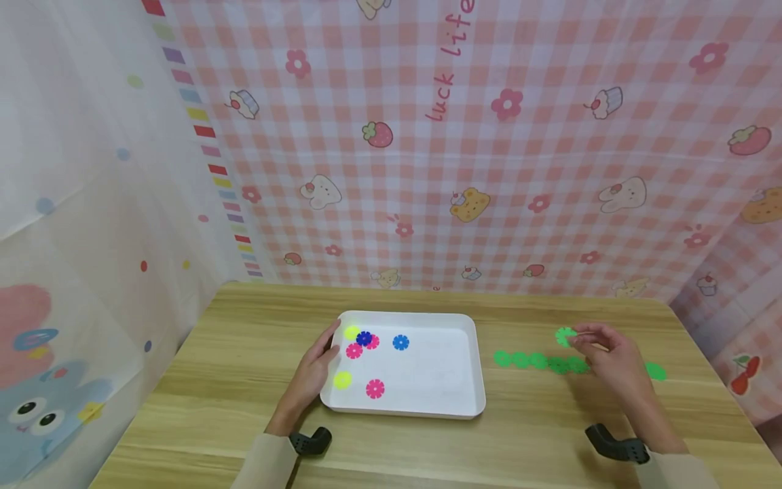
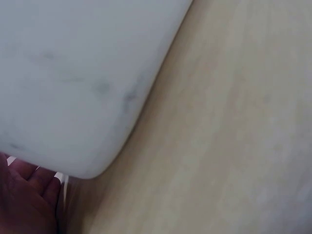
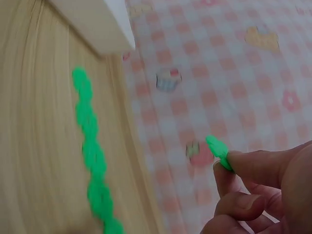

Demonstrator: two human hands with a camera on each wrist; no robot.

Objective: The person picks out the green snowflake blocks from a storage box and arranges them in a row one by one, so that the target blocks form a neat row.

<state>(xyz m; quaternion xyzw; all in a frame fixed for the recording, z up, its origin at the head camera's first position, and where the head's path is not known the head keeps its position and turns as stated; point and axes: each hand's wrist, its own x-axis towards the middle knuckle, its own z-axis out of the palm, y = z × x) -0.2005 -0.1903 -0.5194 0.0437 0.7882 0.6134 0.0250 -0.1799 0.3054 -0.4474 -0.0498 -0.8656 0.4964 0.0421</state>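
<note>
A white rectangular tray lies on the table, with several flower-shaped plastic discs inside in yellow, pink and blue. My left hand grips its left edge, the thumb at the rim; the left wrist view shows the fingers beside the tray's corner. Over the table's right side, my right hand pinches a green flower-shaped disc between thumb and fingertips. Below it runs a row of green discs, partly hidden by that hand. In the right wrist view the held green disc appears edge-on.
A wooden table bears everything. Behind it hangs a pink checked cloth, and a white patterned cloth hangs at the left. One green disc shows to the right of my right hand.
</note>
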